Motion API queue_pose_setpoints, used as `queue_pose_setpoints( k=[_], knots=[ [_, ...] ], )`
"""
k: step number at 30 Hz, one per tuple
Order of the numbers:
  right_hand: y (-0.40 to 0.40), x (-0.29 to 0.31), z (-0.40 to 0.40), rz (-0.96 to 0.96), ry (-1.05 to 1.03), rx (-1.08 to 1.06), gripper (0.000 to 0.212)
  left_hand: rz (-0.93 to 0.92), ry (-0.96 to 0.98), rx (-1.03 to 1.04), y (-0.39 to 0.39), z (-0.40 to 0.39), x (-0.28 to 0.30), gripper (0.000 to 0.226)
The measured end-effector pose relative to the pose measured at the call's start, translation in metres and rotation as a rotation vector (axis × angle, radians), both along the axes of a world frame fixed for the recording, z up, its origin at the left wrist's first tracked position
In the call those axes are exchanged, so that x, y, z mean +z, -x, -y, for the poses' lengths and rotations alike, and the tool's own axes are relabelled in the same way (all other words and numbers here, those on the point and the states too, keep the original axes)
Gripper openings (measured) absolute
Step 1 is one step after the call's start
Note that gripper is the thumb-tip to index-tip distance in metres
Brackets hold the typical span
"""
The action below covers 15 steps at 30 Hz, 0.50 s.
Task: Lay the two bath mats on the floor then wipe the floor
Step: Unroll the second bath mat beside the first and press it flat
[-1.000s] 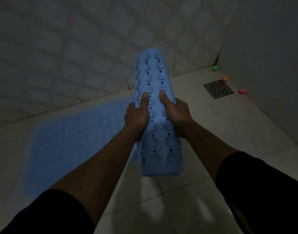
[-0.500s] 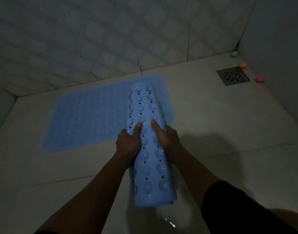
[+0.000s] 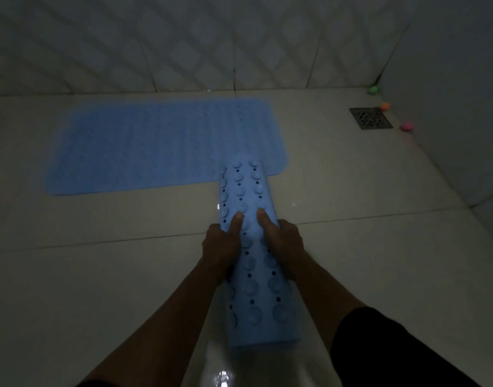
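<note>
We hold the rolled bath mat (image 3: pixel 252 247) above the floor (image 3: pixel 100 275), left hand (image 3: pixel 221 244) and right hand (image 3: pixel 283 241) gripping its midsection, near the laid mat (image 3: pixel 155 143); it is likely soft, floppy and slippery.

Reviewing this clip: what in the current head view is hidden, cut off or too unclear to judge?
- Rolled mat: near end's floor contact, hidden by the roll itself.
- Left hand and right hand: fingers beneath the roll, hidden.
- Flat mat: texture blurred in the dim light; its near right corner is covered by the roll.
- Three small coloured objects near the drain: too small to identify.
</note>
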State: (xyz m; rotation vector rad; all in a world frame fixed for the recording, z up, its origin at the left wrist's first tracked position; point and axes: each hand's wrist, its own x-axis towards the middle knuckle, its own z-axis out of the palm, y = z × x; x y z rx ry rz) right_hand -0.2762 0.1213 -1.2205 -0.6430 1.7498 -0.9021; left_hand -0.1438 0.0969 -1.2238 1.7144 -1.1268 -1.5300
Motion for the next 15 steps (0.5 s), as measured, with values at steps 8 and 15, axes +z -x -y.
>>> queue_pose_setpoints(
  k=[8,15],
  knots=[
    [0.022,0.015,-0.022,-0.038,0.018,-0.043,0.036,-0.170,-0.099,-0.068,0.025,-0.024,0.005,0.059],
    [0.061,-0.004,-0.035,-0.167,0.056,-0.027,0.065,-0.173,-0.061,-0.045,0.066,-0.043,-0.009,0.079]
  ],
)
